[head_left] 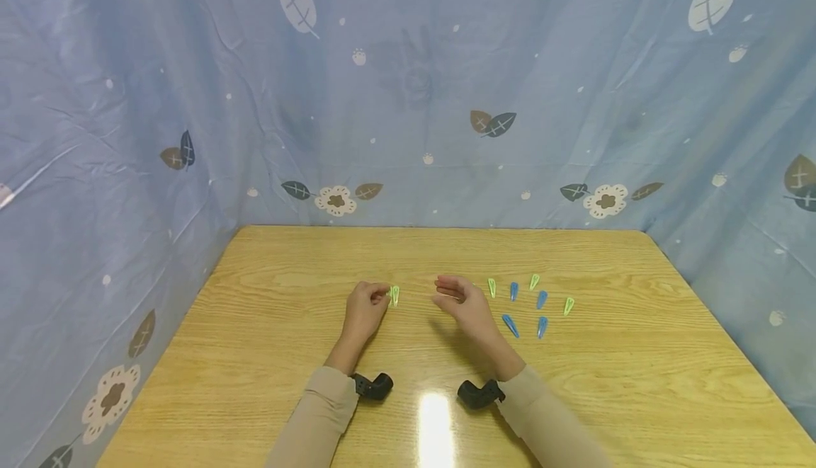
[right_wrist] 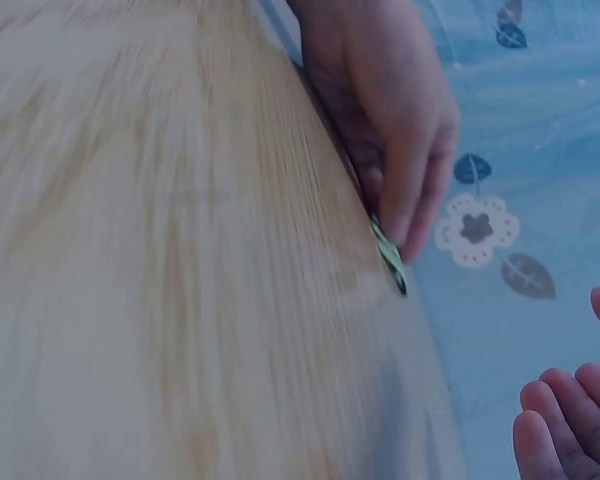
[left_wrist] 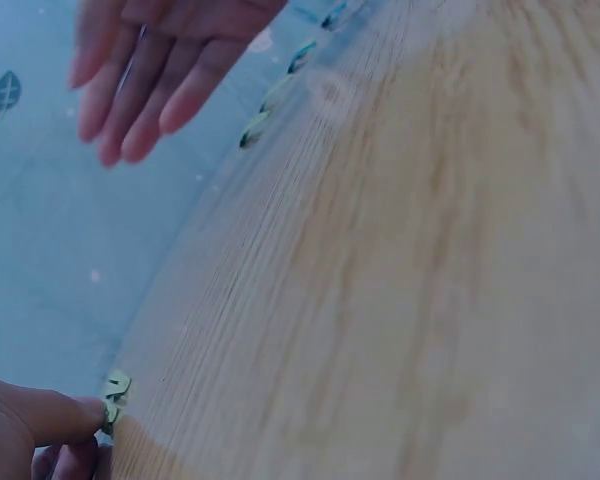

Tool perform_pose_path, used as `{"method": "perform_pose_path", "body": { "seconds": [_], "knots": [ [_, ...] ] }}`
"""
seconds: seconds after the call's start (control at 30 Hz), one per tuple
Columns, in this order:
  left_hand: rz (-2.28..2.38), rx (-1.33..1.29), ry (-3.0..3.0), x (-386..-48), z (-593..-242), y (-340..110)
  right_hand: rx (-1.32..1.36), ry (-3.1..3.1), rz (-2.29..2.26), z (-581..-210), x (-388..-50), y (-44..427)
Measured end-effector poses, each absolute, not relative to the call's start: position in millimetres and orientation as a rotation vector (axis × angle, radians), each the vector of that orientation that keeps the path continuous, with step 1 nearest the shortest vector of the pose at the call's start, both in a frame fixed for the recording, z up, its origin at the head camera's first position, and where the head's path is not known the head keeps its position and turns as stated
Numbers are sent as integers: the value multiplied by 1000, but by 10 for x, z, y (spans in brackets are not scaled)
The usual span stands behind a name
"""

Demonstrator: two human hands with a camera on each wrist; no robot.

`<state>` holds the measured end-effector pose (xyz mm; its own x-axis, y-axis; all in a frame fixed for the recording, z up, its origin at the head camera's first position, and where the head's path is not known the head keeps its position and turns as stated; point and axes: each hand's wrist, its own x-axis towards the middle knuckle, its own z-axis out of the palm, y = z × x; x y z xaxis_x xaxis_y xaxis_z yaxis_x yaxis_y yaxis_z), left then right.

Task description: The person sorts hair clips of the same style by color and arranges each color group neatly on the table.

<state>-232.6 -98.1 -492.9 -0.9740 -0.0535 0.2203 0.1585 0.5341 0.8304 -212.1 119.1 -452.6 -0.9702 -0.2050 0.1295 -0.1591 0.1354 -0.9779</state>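
Observation:
My left hand point(head_left: 363, 310) pinches a light green snap hair clip point(left_wrist: 110, 415) at the table surface, left of centre. Right beside it lies a second green hair clip point(head_left: 396, 296); the fingers hide part of the pinched one. Across a short gap, my right hand point(head_left: 469, 310) hovers above the table with its fingers extended and thumb apart, holding nothing. In the right wrist view its fingertips point(right_wrist: 560, 425) are spread loosely in the air. The left wrist view also has the right hand point(left_wrist: 165, 65), palm visible.
To the right lie several loose clips, among them green clips point(head_left: 491, 287) point(head_left: 534, 282) point(head_left: 569, 306) and blue clips point(head_left: 513, 292) point(head_left: 542, 299) point(head_left: 511, 326) point(head_left: 542, 327). The wooden table point(head_left: 306, 255) meets a blue patterned curtain point(head_left: 408, 100) at its back edge.

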Motion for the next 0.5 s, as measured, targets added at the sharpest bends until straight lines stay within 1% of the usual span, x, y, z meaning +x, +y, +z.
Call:
{"method": "perform_pose_path", "body": {
  "seconds": [0.13, 0.5],
  "knots": [
    [-1405, -81, -2560, -2329, -4923, -985, -409, 2386, -2006, -4551, -2125, 1358],
    [-1423, -79, -2558, -2342, -4953, -974, -354, 2485, -2006, -4554, -2061, 1892]
  ]
}}
